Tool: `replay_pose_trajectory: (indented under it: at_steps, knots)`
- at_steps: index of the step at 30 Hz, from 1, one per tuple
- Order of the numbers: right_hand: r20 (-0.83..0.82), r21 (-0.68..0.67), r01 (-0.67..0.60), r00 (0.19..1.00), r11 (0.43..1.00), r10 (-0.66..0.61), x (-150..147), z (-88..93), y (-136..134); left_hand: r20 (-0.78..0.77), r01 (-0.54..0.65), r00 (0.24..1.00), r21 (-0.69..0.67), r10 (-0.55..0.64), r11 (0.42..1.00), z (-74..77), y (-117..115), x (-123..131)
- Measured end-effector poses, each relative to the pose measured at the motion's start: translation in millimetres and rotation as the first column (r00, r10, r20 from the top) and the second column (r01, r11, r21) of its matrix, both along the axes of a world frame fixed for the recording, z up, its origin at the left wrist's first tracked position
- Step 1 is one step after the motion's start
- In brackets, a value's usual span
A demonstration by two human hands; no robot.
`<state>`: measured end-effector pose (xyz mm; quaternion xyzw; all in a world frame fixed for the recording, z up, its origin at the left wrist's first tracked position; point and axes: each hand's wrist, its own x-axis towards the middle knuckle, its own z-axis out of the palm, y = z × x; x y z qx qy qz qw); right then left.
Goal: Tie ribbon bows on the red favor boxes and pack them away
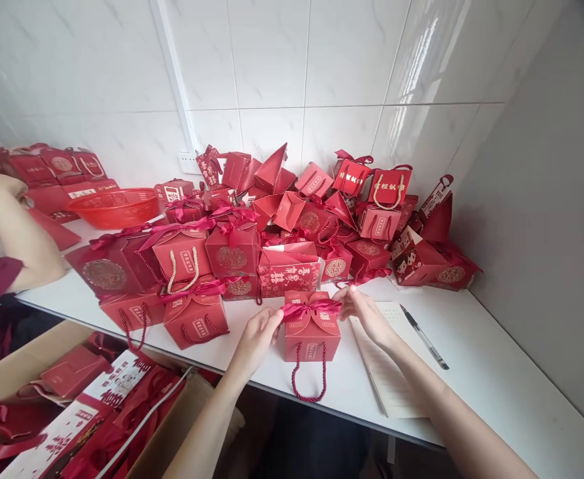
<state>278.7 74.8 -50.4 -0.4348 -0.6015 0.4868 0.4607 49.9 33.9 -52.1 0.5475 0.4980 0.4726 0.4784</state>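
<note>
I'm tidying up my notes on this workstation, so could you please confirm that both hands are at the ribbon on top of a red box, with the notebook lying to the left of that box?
Not quite: the head view shows the notebook to the right of the red box. Both hands are indeed at the ribbon.

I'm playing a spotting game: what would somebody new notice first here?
Probably the heap of red boxes before the tiled wall. Next, the box at the front of the table, left fingers and right fingers at opposite ends of its ribbon. The bright red basin, over on the left, stands out too.
</note>
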Motion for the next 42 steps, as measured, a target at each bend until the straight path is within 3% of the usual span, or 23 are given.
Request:
replay_pose_trajectory:
  at_steps: [4,7,15,18,20,24,28,30,33,35,37,40,42]
  knots:
    - [-0.155,-0.238,-0.088,0.987,0.967,0.051,-10,-3.5,1,0.203,0.022,0.979,-0.046,-0.013,0.999,-4.9,-1,3]
    - [-0.274,-0.3,-0.106,0.962,0.948,0.021,-16,-3.7,1,0.307,0.038,0.952,-0.04,-0.024,0.999,-9.4,-1,5]
    - [-0.398,-0.264,-0.077,0.917,0.962,-0.035,-19,1.8,2,0.498,0.01,0.866,-0.082,0.033,0.997,-12.5,-4,9]
    - [-0.444,-0.228,0.002,0.89,0.974,-0.106,-10,5.5,5,0.538,-0.02,0.842,-0.063,0.051,0.998,-8.0,-9,4]
    - [-0.485,-0.195,0.089,0.857,0.977,-0.175,2,10.8,9,0.583,-0.105,0.803,-0.068,0.125,0.992,-1.8,-12,-5]
    - [-0.563,-0.13,0.239,0.781,0.962,-0.27,29,34.7,16,0.651,-0.31,0.709,-0.057,0.271,0.949,27.5,-13,-30]
    - [-0.673,-0.09,0.28,0.69,0.956,-0.265,29,78.8,17,0.744,-0.344,0.657,0.145,0.127,0.928,85.5,-6,-43]
    - [-0.704,-0.021,0.26,0.682,0.965,-0.199,14,104.0,14,0.733,-0.272,0.68,0.287,-0.027,0.919,117.5,2,-38]
    - [-0.579,0.18,0.161,0.815,0.97,-0.027,-21,136.2,6,0.598,-0.006,0.758,0.406,-0.261,0.914,152.5,16,-18]
    - [-0.416,0.279,0.082,0.908,0.957,0.043,-45,150.6,-1,0.493,0.096,0.804,0.446,-0.333,0.89,163.6,23,-2]
    - [-0.309,0.331,0.051,0.949,0.942,0.058,-64,158.9,-8,0.426,0.126,0.838,0.455,-0.341,0.881,167.1,27,10]
    - [-0.286,0.341,0.033,0.956,0.939,0.071,-74,164.2,-19,0.409,0.127,0.853,0.441,-0.324,0.889,167.8,25,14]
    - [-0.302,0.325,-0.002,0.947,0.946,0.106,-62,166.1,-25,0.432,0.121,0.839,0.443,-0.33,0.888,169.1,20,4]
